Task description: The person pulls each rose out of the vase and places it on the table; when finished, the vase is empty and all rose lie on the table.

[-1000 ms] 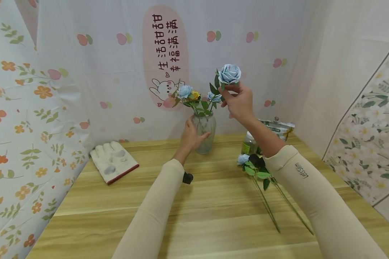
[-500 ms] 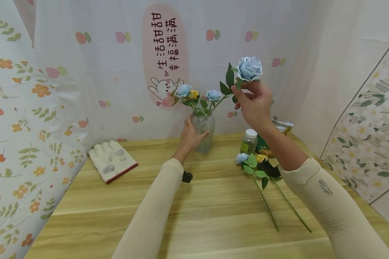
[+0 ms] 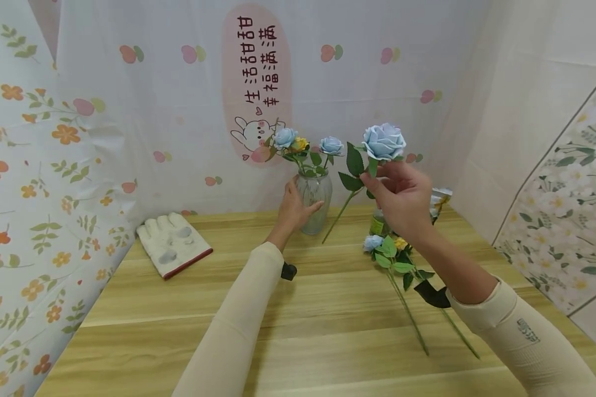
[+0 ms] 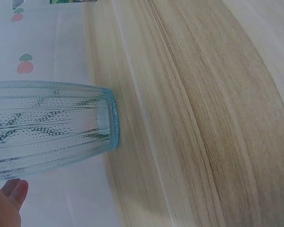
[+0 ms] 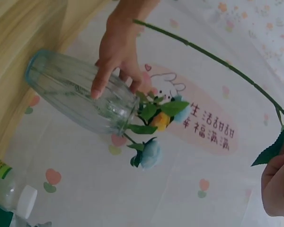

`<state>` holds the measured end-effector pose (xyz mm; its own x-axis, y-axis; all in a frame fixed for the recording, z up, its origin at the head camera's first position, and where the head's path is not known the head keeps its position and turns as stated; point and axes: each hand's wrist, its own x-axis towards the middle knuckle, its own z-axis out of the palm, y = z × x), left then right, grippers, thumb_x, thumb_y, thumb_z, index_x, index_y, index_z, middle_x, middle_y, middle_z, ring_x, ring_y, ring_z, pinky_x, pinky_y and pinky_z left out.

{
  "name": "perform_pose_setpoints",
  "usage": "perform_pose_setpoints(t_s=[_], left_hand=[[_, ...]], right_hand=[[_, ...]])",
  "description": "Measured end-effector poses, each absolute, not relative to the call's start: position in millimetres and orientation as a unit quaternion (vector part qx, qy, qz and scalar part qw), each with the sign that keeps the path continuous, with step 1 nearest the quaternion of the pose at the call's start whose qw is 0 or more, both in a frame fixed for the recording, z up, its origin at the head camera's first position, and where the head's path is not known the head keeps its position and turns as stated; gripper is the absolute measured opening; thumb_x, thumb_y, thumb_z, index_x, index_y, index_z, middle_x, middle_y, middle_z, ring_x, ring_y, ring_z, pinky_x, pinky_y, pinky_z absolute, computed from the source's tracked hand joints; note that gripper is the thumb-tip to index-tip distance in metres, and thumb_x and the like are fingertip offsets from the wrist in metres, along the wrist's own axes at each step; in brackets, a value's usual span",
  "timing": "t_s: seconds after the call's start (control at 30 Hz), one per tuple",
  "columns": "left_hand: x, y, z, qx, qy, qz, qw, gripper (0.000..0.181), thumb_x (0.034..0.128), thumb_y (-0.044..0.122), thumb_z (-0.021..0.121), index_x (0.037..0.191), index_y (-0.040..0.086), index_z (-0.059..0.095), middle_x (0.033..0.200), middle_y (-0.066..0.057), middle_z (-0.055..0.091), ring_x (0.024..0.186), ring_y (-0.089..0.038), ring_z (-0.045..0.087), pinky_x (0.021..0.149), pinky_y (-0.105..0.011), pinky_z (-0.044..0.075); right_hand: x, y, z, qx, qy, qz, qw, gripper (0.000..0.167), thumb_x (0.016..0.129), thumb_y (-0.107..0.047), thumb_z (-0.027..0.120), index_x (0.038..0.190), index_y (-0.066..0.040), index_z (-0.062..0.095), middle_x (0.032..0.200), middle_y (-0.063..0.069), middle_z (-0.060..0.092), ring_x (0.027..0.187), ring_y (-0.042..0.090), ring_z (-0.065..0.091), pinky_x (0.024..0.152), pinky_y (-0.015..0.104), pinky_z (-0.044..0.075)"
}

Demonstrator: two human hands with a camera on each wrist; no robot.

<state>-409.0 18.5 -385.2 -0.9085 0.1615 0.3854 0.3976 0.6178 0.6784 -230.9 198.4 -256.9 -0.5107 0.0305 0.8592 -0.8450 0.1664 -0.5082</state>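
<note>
Left hand (image 3: 294, 207) is wrapping the side of a clear, ribbed glass vase (image 3: 315, 204), thumb lying across the front, fingers passing behind. Probably steadying it: tall, smooth glass with blooms leaning out over the mouth looks easy to tip. Vase is standing upright on the pale wood-grain table (image 3: 298, 336), near the back edge.

Right hand (image 3: 404, 196) is pinching a large, pale-blue, cloth-like rose (image 3: 383, 141) just under the bloom, thumb against the upper stem by the dark-green leaves. That hold is leaving the long, green stem (image 3: 339, 220) free, slanting down toward the vase; it is running outside the glass, not through the mouth. Whether its tip is touching the table, cannot tell.

Inside the vase, two smaller light-blue roses (image 3: 285, 137) and one yellow bloom (image 3: 300, 144) are fanning apart, the narrow neck seemingly propping their stems.

Right of the vase, two more long-stemmed flowers (image 3: 407, 309), one blue-headed, one yellow, are lying side by side, heads away from the person, perhaps for easy reach. A green-labelled jar (image 3: 377, 225) is standing beyond them. Far left, an off-white, red-cuffed work glove (image 3: 171, 245) is lying flat, well apart from both hands.
</note>
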Motion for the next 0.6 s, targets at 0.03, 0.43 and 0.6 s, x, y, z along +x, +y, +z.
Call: perform_pose_setpoints(t_s=[0.03, 0.43, 0.6], left_hand=[[-408.9, 18.8, -385.0, -0.158, -0.887, -0.408, 0.146, 0.100, 0.0871, 0.046, 0.074, 0.155, 0.010, 0.010, 0.156, -0.018, 0.027, 0.136, -0.035, 0.042, 0.106, -0.047, 0.041], [-409.3, 20.3, -384.9, -0.169, -0.886, -0.403, 0.153, 0.100, 0.0875, 0.046, 0.074, 0.154, 0.008, 0.010, 0.155, -0.019, 0.028, 0.134, -0.035, 0.044, 0.105, -0.045, 0.042], [-408.2, 19.2, -385.0, -0.166, -0.883, -0.416, 0.142, 0.101, 0.0878, 0.048, 0.073, 0.156, 0.010, 0.009, 0.157, -0.017, 0.025, 0.135, -0.034, 0.044, 0.104, -0.046, 0.043]], right_hand=[[-227.7, 198.5, -259.3, 0.304, -0.662, 0.571, 0.378, 0.012, 0.085, 0.010, 0.070, 0.093, 0.017, 0.065, 0.080, -0.004, 0.069, 0.050, 0.007, 0.057, 0.046, 0.017, 0.042], [-206.3, 211.9, -292.4, 0.195, -0.775, 0.540, 0.264, 0.015, 0.089, 0.000, 0.071, 0.102, 0.007, 0.067, 0.085, -0.004, 0.067, 0.067, 0.008, 0.069, 0.059, 0.018, 0.052], [-207.5, 223.0, -302.8, 0.165, -0.812, 0.521, 0.205, 0.025, 0.090, -0.005, 0.073, 0.111, 0.007, 0.068, 0.084, 0.000, 0.070, 0.071, 0.005, 0.068, 0.058, 0.019, 0.050]])
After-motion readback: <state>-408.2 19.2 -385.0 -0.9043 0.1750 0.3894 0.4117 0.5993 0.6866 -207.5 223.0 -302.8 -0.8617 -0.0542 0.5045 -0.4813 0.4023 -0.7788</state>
